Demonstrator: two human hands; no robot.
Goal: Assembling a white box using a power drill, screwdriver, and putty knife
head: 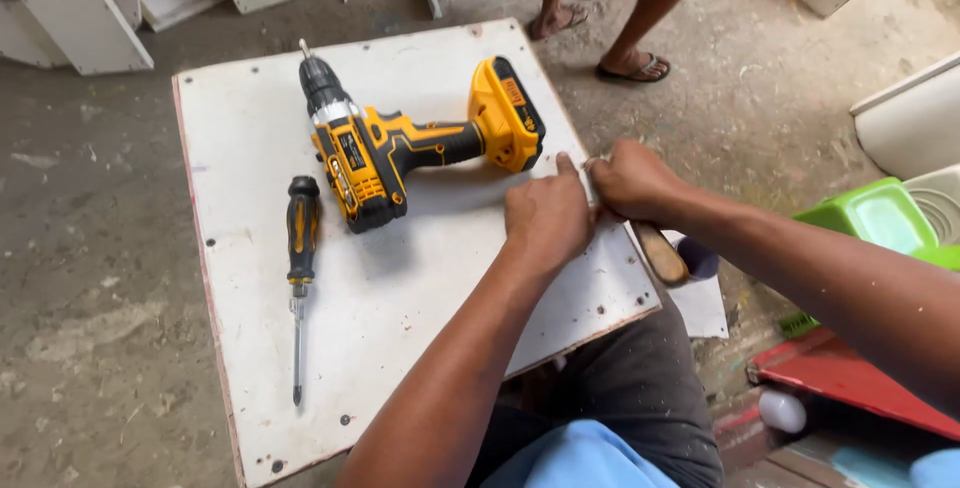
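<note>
Small pale part [590, 183], thin and narrow, is pinched between both hands at the board's [400, 328] right edge, about 3 o'clock from board centre. What kind of part it is cannot be told.

Left hand [545, 218] is clenched, knuckles up, thumb pressed against the part. Right hand [630, 180] is closed on the part from the 3 o'clock side. The two hands touch.

Judgement: the grip is sound if both thumbs stay low on the part and the wrists brace on the board edge; anything looser risks a slip.

Drill [400, 148], yellow and black, lies on its side just beside the left hand, at 10 o'clock from it, untouched. Screwdriver [300, 268] lies at 9 o'clock, well apart, tip toward the wearer.

Another person's feet [600, 43] in sandals stand at 12 o'clock, off the board.
</note>
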